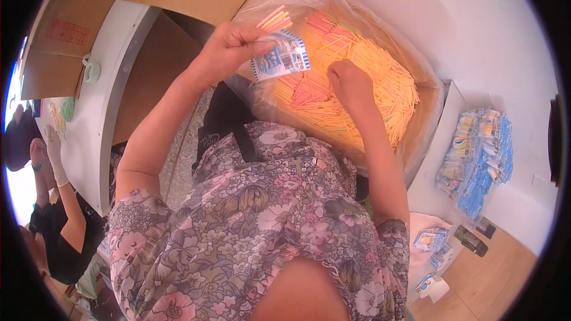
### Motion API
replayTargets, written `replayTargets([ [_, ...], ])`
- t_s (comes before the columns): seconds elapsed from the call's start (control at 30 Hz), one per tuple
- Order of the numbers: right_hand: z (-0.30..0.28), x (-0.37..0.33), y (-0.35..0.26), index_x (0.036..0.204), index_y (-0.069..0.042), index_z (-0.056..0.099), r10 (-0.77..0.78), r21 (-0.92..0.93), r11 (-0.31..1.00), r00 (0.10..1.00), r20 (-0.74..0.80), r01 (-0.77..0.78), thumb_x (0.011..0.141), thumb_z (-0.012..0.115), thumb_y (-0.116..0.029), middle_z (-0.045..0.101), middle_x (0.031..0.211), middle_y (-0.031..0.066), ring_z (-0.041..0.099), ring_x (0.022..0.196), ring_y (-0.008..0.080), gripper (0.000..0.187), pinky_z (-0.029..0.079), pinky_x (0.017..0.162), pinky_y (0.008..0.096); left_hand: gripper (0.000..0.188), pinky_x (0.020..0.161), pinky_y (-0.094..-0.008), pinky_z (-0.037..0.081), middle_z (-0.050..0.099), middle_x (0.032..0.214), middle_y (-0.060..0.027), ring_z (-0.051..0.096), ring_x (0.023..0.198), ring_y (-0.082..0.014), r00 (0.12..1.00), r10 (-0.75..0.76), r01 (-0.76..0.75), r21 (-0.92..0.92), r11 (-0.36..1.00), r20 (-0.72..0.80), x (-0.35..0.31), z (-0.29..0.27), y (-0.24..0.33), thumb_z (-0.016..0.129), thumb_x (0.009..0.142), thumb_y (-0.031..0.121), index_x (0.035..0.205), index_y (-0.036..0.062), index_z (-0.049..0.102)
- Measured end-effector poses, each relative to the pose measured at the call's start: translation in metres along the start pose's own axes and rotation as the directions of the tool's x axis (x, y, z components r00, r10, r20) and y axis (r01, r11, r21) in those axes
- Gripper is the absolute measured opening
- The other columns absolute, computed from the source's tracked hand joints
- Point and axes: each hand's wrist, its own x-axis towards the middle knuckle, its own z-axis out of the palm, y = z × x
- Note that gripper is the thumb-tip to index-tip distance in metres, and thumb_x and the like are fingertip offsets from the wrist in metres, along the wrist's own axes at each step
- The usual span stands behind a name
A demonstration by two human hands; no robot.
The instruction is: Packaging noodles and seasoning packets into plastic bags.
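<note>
My left hand (235, 52) is closed on a small blue-and-white printed packet (282, 56), raised at the left side of a large box. A small bunch of thin pink and yellow sticks (275, 19) pokes up beside its thumb, at the packet's upper edge; whether they sit inside the packet I cannot tell. Over the heap of loose yellow and pink sticks (386, 77) hangs my right hand (352, 86), its fingers curled together. Anything between those fingertips is hidden. The heap fills the plastic-lined cardboard box (431, 107) in front of me.
Right of the box lies a pile of filled blue packets (479, 157); several more packets (431, 241) rest lower down, near a dark phone-like object (471, 241). At left, a white table (101, 119) carries a cardboard box (71, 35) and a pale green tape roll (91, 72). A co-worker's gloved hand (55, 151) is beside it.
</note>
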Motion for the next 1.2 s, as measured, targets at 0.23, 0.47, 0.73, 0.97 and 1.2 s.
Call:
replayTargets([
  [0.23, 0.018, 0.047, 0.025, 0.096, -0.011, 0.064, -0.171, -0.222, 0.965, 0.977, -0.13, 0.139, 0.081, 0.05, -0.005, 0.059, 0.098, 0.0084, 0.06, 0.089, 0.0276, 0.021, 0.05, 0.071, 0.0405, 0.013, 0.063, -0.0224, 0.043, 0.059, 0.075, 0.0013, 0.05, 0.071, -0.0045, 0.999, -0.038, 0.035, 0.106, 0.994, 0.034, -0.012, 0.0, 0.002, 0.062, 0.086, 0.007, 0.091, -0.004, 0.065],
  [0.47, 0.004, 0.062, 0.033, 0.094, -0.01, 0.062, -0.299, -0.344, 0.891, 0.953, 0.044, 0.296, 0.078, 0.052, -0.004, 0.055, 0.096, 0.0069, 0.055, 0.096, 0.0264, 0.02, 0.05, 0.071, 0.0405, 0.014, 0.063, -0.0227, 0.042, 0.059, 0.076, 0.0002, 0.051, 0.072, -0.0055, 0.999, -0.021, 0.015, 0.153, 0.988, 0.041, -0.018, -0.003, 0.007, 0.061, 0.086, 0.007, 0.093, -0.0045, 0.065],
  [0.73, 0.003, 0.067, 0.036, 0.082, -0.008, 0.061, -0.423, -0.329, 0.847, 0.904, 0.058, 0.417, 0.075, 0.053, -0.004, 0.055, 0.092, 0.0074, 0.055, 0.091, 0.025, 0.012, 0.05, 0.067, 0.0381, 0.014, 0.064, -0.0227, 0.043, 0.059, 0.077, 0.0002, 0.051, 0.073, -0.0048, 0.997, -0.081, 0.08, 0.073, 0.994, 0.017, -0.02, -0.001, 0.005, 0.062, 0.086, 0.007, 0.094, -0.0036, 0.065],
  [0.97, -0.01, 0.061, 0.047, 0.072, -0.003, 0.059, -0.46, -0.348, 0.83, 0.888, 0.015, 0.436, 0.071, 0.056, -0.003, 0.058, 0.082, 0.0089, 0.057, 0.08, 0.0247, 0.003, 0.049, 0.062, 0.0363, 0.013, 0.062, -0.023, 0.043, 0.059, 0.075, -0.0008, 0.053, 0.071, -0.006, 0.997, -0.08, 0.08, 0.061, 0.995, -0.011, -0.017, 0.009, 0.006, 0.064, 0.084, 0.007, 0.091, -0.0034, 0.065],
  [1.2, -0.063, 0.014, -0.003, 0.073, 0.001, 0.06, 0.226, 0.871, 0.418, 0.958, 0.175, -0.257, 0.078, 0.068, -0.011, 0.061, 0.063, 0.0035, 0.054, 0.055, 0.0064, 0.015, 0.043, 0.051, 0.0206, 0.011, 0.06, -0.025, 0.043, 0.061, 0.074, -0.0056, 0.055, 0.068, -0.0106, 0.988, 0.153, -0.154, 0.055, 0.987, 0.031, 0.01, 0.054, 0.001, 0.064, 0.083, 0.008, 0.086, -0.0019, 0.066],
])
